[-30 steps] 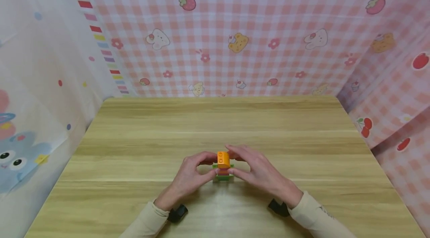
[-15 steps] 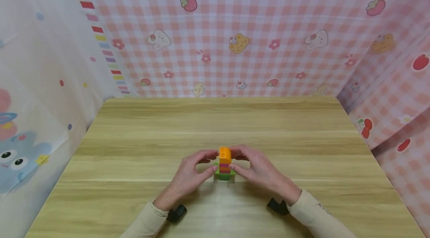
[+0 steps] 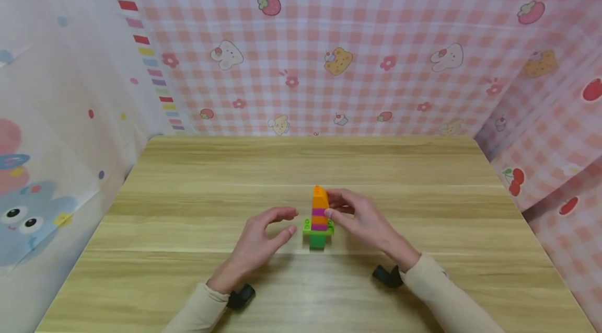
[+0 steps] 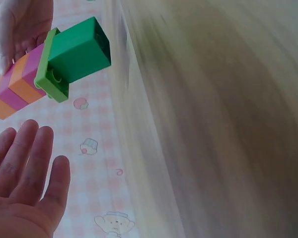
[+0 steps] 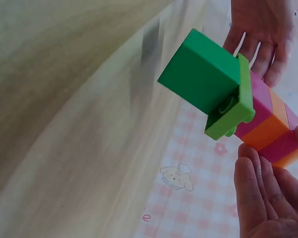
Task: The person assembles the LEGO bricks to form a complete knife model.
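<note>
A stack of toy building blocks (image 3: 319,220) stands upright near the middle of the table. Its base is a dark green block (image 4: 79,52) under a wider light green plate (image 5: 241,106) with studs. Above the plate, magenta and orange layers alternate, topped by a rounded orange block (image 3: 320,198). My right hand (image 3: 364,220) pinches the upper layers from the right, thumb in front and fingers behind. My left hand (image 3: 256,236) is apart from the stack on its left, fingers loosely extended and nothing in them. In the left wrist view the dark green block's underside partly shows, so it seems lifted.
The wooden table (image 3: 211,176) spreads around both hands. Its far edge meets a pink checked cloth backdrop (image 3: 301,87). A white printed cloth (image 3: 61,113) hangs at the left. Each wrist wears a black camera mount.
My left hand has let go of the stack and drawn away to the left. The right hand has kept hold, and the stack has moved up in the head view, showing more of its layers.
</note>
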Motion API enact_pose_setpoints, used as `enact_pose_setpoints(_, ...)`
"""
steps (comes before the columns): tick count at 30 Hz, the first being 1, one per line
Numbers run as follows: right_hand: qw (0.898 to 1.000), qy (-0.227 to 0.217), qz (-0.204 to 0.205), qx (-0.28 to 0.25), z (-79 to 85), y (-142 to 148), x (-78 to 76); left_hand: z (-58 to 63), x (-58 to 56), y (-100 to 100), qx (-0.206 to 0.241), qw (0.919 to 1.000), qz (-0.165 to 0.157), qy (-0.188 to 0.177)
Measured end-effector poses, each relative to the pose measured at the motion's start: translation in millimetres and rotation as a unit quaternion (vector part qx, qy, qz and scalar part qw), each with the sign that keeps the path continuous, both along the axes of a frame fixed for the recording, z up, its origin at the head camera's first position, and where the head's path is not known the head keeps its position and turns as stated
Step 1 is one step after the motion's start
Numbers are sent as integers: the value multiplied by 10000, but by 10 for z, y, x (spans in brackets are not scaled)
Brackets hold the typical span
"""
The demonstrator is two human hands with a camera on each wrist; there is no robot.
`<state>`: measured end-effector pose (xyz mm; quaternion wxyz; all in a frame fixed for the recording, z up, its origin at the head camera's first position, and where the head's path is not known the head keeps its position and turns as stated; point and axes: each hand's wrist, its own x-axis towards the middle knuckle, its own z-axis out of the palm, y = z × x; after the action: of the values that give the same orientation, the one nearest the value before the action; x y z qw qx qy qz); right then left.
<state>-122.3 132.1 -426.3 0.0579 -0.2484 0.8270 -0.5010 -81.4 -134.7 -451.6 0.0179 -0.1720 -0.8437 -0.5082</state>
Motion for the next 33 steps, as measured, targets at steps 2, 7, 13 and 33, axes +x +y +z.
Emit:
enact_pose_setpoints(2,10000,-25,-76,44,10,-9,-33,-2,-6,-14,-5,10000,23,51)
enact_pose_setpoints(7,9991,-62,-335,251,9,-28,-128,-8,-28,-41,-4,9998,22,206)
enact_pose_setpoints(13,9972,-250,-593,393,-19,-49,-239,-5,-41,-50,-47,9997,34,249)
enact_pose_setpoints(33,9918,-961,-522,661,-217,-102,-572,6,-47,-27,-56,9997,-50,222)
